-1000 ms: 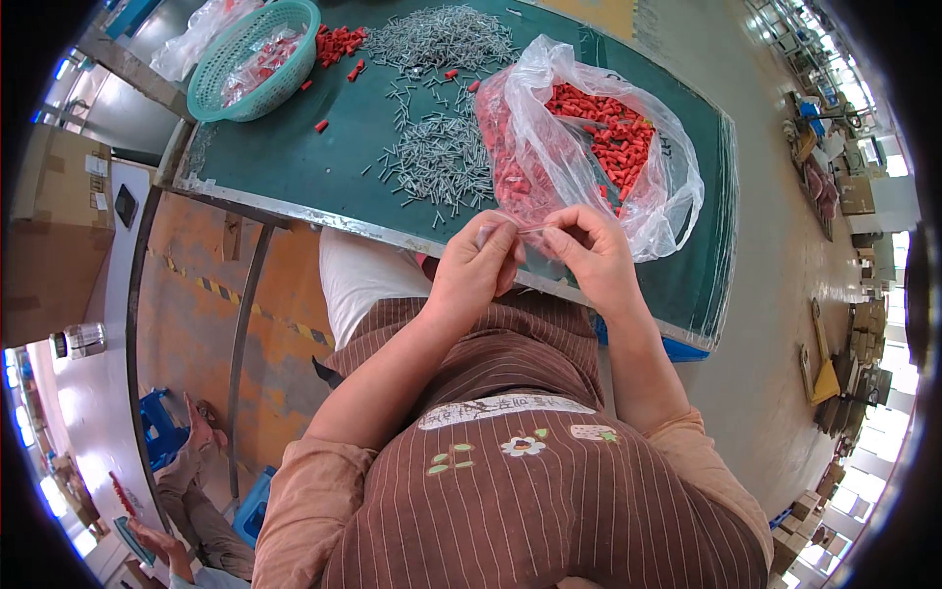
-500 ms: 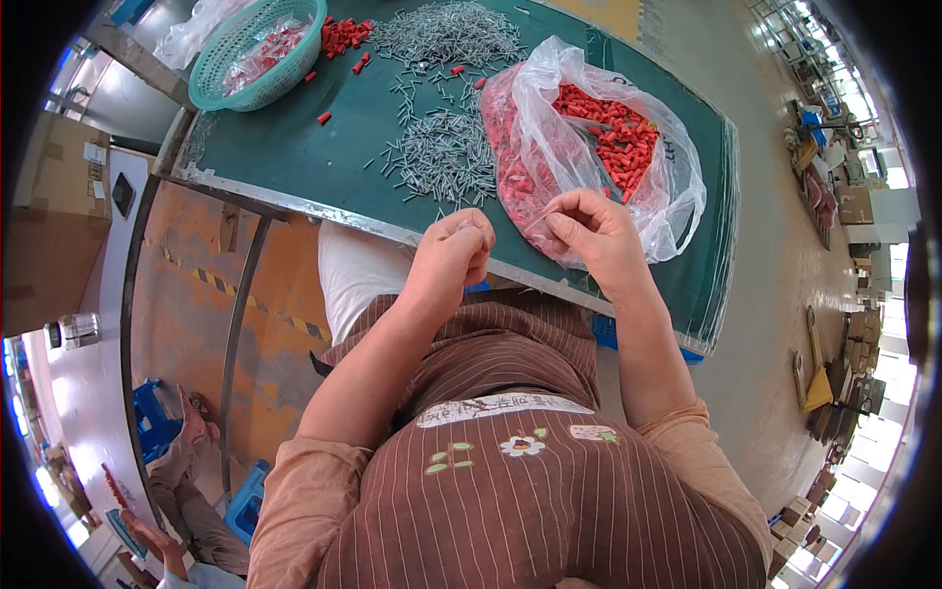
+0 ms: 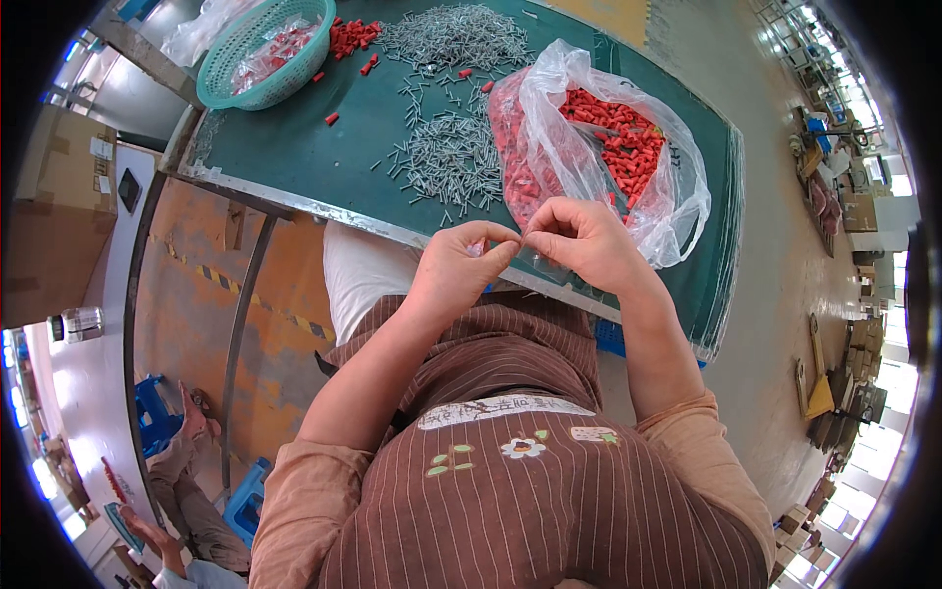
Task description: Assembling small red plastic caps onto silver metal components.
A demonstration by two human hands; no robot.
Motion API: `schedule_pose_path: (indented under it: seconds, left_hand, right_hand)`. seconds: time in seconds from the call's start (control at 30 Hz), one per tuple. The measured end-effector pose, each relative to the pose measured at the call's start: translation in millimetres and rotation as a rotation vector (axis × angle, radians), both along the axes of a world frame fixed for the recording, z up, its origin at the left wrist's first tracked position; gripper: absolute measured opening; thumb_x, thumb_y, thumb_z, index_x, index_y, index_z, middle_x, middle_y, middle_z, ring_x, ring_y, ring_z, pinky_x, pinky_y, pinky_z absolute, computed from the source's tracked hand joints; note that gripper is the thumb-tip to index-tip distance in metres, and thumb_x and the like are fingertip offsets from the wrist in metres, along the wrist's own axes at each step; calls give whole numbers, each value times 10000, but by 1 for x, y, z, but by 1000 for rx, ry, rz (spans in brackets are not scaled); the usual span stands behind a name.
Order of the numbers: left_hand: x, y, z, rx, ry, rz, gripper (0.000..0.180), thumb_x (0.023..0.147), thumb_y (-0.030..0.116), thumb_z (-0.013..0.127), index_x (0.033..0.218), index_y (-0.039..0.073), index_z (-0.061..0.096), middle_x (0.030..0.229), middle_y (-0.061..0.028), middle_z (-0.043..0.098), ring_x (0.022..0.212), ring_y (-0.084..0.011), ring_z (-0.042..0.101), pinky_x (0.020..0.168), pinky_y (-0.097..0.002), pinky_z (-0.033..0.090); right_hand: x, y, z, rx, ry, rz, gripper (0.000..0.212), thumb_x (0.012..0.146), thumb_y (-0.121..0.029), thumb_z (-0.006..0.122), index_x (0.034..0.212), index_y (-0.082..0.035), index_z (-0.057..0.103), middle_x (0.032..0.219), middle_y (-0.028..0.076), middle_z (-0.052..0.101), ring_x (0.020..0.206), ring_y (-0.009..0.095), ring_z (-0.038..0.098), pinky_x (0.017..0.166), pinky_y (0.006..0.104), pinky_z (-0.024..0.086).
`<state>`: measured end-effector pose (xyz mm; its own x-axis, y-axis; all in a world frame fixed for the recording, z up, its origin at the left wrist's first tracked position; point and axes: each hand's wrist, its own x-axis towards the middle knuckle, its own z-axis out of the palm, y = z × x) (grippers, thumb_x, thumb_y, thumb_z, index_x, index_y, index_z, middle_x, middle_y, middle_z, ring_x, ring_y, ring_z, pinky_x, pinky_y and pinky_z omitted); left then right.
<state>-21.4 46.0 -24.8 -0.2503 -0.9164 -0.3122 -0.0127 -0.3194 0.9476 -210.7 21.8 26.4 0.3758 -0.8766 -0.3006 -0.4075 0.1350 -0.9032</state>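
My left hand [image 3: 463, 263] and my right hand [image 3: 586, 242] meet at the fingertips just over the near edge of the green table. Thumb and forefinger are pinched together on both hands. A small pale glint shows in the left palm, but what the fingers hold is too small to name. Just beyond the right hand lies a clear plastic bag [image 3: 549, 88], its mouth spread, filled with small red sleeves [image 3: 613, 123]. Past the left hand, grey metal pins [image 3: 446, 162] lie in a loose heap, with a second heap of pins [image 3: 456, 34] farther back.
A mint-green basket [image 3: 211, 83] holding bagged red pieces stands at the back left, beside loose red sleeves [image 3: 348, 37]. The table's metal edge [image 3: 314, 204] runs in front of me. Cardboard boxes [image 3: 64, 216] stand at left; another person's hand [image 3: 147, 530] shows at lower left.
My hands were apart and have come together until their fingertips meet. The left fingers, curled before, now reach rightward in a pinch. The view has shifted slightly.
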Motion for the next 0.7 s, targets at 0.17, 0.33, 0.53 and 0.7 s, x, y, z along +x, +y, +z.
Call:
schedule_pose_path:
  seconds: [0.17,0.33,0.53,0.7]
  left_hand:
    - [2,0,2,78,-11,55,140,854,130,680,928,11,674,703,30,561,589,-38,484,503,-191,383]
    - [1,3,3,111,33,210,103,839,105,691,881,15,663,648,48,529,545,-29,466,496,-181,393]
    - [-7,14,-4,-32,-117,159,88,828,89,698,853,13,661,677,22,572,574,-32,497,514,-196,413]
    - [-7,25,-12,-152,-197,177,90,824,89,697,835,8,659,696,15,588,611,-37,512,551,-201,430]
  right_hand:
    - [8,4,-14,-239,50,-128,129,825,-117,651,905,-20,627,849,76,643,723,153,599,666,287,464]
    - [23,21,-3,-695,303,-183,136,820,-131,650,899,-24,617,846,115,618,736,253,608,667,333,471]
    - [27,22,-22,-365,86,-116,149,837,-127,613,914,0,615,856,146,639,765,284,620,686,345,475]
    - [24,27,-29,-262,66,-66,127,857,-60,599,953,19,626,806,77,643,719,96,572,649,261,467]
